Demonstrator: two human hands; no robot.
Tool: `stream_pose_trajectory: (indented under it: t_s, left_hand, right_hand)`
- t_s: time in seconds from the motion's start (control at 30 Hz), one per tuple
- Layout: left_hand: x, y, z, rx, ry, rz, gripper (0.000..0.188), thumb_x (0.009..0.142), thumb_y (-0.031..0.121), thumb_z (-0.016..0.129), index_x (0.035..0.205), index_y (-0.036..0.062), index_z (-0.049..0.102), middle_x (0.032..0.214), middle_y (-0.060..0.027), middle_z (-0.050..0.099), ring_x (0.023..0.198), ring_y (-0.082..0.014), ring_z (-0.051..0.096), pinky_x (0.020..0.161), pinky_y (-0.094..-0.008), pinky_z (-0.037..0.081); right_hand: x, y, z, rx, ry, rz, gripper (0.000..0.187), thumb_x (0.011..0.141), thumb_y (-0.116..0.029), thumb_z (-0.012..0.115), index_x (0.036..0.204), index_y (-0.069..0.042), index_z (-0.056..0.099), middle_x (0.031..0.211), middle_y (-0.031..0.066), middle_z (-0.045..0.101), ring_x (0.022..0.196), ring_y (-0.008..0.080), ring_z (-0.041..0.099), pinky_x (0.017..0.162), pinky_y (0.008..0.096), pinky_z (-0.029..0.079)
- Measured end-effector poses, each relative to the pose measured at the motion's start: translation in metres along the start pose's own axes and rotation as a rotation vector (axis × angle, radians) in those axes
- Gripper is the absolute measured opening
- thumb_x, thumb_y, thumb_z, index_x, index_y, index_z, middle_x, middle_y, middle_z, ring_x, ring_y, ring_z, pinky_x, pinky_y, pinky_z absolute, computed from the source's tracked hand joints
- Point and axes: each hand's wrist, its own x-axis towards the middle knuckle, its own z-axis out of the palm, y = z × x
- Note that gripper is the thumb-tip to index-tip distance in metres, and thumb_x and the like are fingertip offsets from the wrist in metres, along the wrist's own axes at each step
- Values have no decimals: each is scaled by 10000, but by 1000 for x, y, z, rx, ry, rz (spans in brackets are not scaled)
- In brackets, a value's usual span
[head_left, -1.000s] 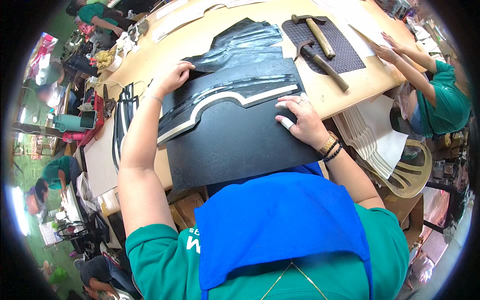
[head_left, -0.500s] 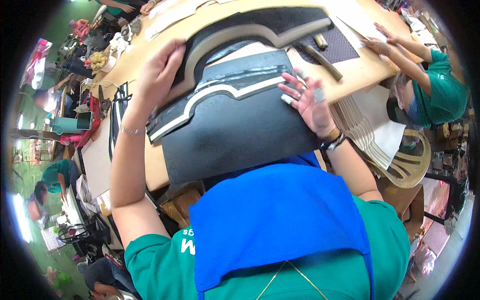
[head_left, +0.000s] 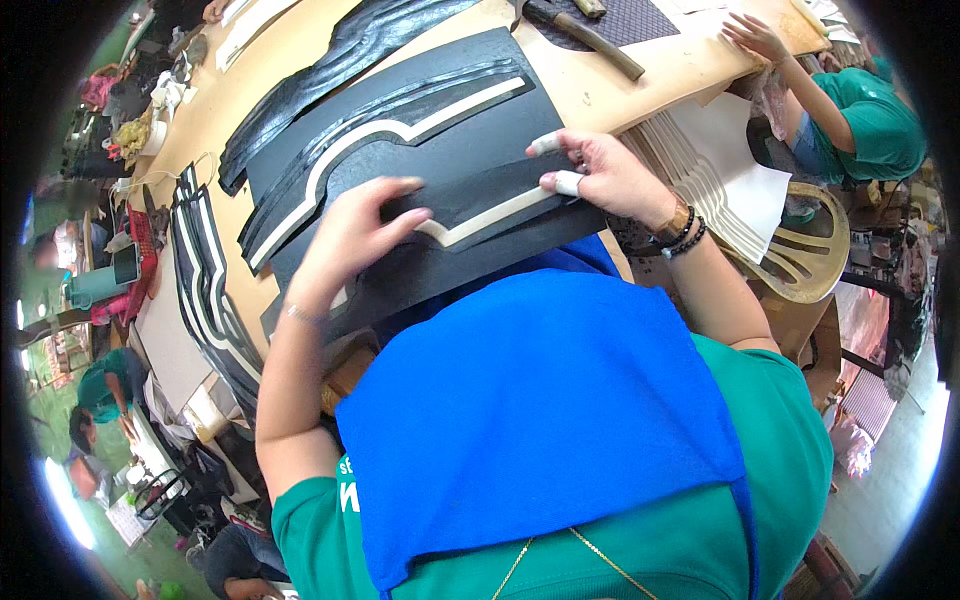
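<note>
My left hand (head_left: 350, 245) rests palm-down, fingers spread, on a large black panel with a cream border strip (head_left: 470, 225) that lies across the table edge against my blue apron (head_left: 545, 400). Pinching that panel's right edge is my right hand (head_left: 595, 175), with white tape on two fingertips. A second black panel with cream trim (head_left: 400, 120) lies just beyond it on the wooden table (head_left: 620, 85). A glossy black leather piece (head_left: 350, 55) sits farther back.
A hammer (head_left: 585, 35) lies on a dark mat (head_left: 640, 15) at the far side. A co-worker in green (head_left: 850, 110) sits at the right, hand on the table. Stacked cream and black shaped pieces (head_left: 205, 290) are at my left, white cut pieces (head_left: 720, 180) at my right.
The trimmed panel I lifted and tilted up half a second ago now lies flat near my apron. Both hands came closer to me; a second trimmed panel lies uncovered beyond it.
</note>
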Motion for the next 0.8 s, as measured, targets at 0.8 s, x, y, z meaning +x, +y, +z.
stream_pose_trajectory:
  t_s: [0.8]
  left_hand:
    - [51,28,72,191,163,512,249,789,90,693,1029,151,722,934,-39,628,840,-230,630,732,-341,548]
  right_hand:
    - [-25,7,3,-949,132,-550,221,822,-42,619,1037,-36,669,1018,126,644,972,321,624,882,395,516]
